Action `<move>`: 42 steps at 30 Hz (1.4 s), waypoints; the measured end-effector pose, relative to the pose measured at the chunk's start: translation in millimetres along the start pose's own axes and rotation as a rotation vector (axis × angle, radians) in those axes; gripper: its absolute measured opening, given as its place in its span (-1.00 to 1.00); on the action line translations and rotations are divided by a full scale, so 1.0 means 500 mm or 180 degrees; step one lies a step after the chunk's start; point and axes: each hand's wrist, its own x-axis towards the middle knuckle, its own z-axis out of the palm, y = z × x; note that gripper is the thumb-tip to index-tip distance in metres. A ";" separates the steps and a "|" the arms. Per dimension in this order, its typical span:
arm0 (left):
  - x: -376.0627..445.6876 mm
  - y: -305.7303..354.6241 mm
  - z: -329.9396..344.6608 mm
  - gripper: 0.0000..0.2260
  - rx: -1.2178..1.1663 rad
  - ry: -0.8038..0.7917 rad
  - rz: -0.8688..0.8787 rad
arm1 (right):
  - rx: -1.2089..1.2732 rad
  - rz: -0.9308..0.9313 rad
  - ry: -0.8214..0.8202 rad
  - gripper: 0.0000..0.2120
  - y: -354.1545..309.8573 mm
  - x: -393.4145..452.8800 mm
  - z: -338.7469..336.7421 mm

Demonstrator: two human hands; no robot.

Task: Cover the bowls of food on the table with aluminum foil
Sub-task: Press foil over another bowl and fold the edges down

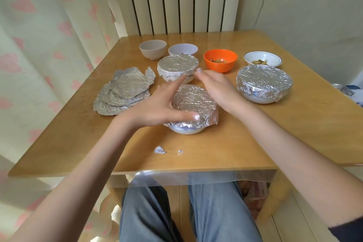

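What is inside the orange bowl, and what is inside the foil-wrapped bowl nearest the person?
The orange bowl is uncovered and holds a few brownish food pieces. The nearest bowl is capped with crinkled foil folded over its rim, so its contents cannot be seen.

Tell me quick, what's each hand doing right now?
Left hand: open, thumb pressing the foil on the nearest bowl.
Right hand: open, fingers straight beside that bowl, holding nothing.

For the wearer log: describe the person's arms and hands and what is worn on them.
Both forearms are bare from wrist to near the elbow. The left hand and the right hand wear no gloves, and no rings, watch or bracelet show. A dark sleeve edge appears on the right arm at the bottom right corner. No sleeve shows on the left arm. Fingernails look short and plain.
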 end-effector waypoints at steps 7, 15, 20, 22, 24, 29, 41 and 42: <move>-0.003 0.017 0.005 0.22 0.0577 -0.0058 -0.0207 | -0.0227 0.0043 -0.0441 -0.69 0.024 0.022 0.028; 0.001 0.027 0.007 0.27 0.1199 -0.0242 -0.0252 | 0.0114 0.0452 -0.0458 -0.75 0.015 0.018 0.027; 0.001 0.028 0.010 0.27 0.1292 -0.0278 -0.0282 | 0.0195 0.0585 -0.0498 -0.71 0.012 0.020 0.029; -0.001 0.020 0.002 0.24 0.1169 -0.0327 -0.0263 | 0.0106 0.0645 -0.0292 -0.54 0.011 0.012 0.026; -0.009 0.009 -0.010 0.04 0.0706 -0.0206 -0.0046 | -0.0125 0.0560 0.0551 -0.52 0.017 -0.008 0.022; 0.008 -0.009 0.000 -0.22 -0.0656 0.1108 0.0016 | 0.1027 0.0634 0.1643 -0.70 0.018 -0.057 0.044; 0.034 -0.012 0.028 -0.47 -0.0691 0.1067 -0.0397 | 0.0393 0.0757 0.1119 -0.71 0.044 -0.050 0.079; 0.029 -0.008 0.031 -0.46 -0.0680 0.1144 -0.0430 | 0.0309 0.0763 0.0975 -0.69 0.044 -0.050 0.074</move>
